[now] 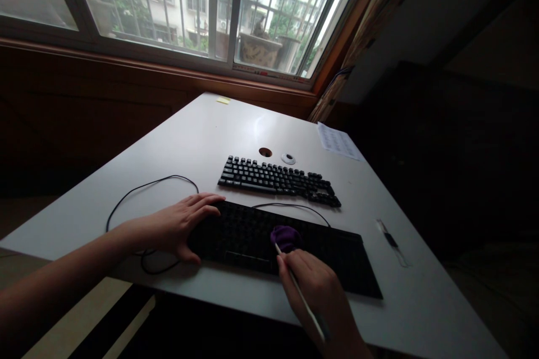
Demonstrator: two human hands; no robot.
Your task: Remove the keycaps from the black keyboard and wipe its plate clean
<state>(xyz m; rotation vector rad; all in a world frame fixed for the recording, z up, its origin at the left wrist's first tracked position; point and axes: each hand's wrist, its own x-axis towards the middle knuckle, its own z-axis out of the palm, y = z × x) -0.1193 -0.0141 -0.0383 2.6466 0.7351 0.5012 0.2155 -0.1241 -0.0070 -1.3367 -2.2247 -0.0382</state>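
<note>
A black keyboard base point(248, 230), with its keycaps off, lies flat near the table's front edge. My left hand point(179, 230) spans its left end, thumb at the near edge and fingers at the far edge, holding it. In my right hand point(314, 280) is a thin pale stick point(305, 305), gripped like a pen and slanting down to the keyboard base. A bunched purple cloth point(286, 238) sits at the stick's tip, over the middle of the base. Whether the cloth is fixed to the stick, I cannot tell. Behind the base, loose black keycaps point(273, 176) are laid out in keyboard order.
The white table point(189, 140) has a cable hole point(265, 152) with its round cover point(288, 159) beside it. A black cable point(145, 185) loops on the left. A small tool point(391, 241) lies at right, a printed sheet point(340, 141) at back right, beneath a window point(202, 5).
</note>
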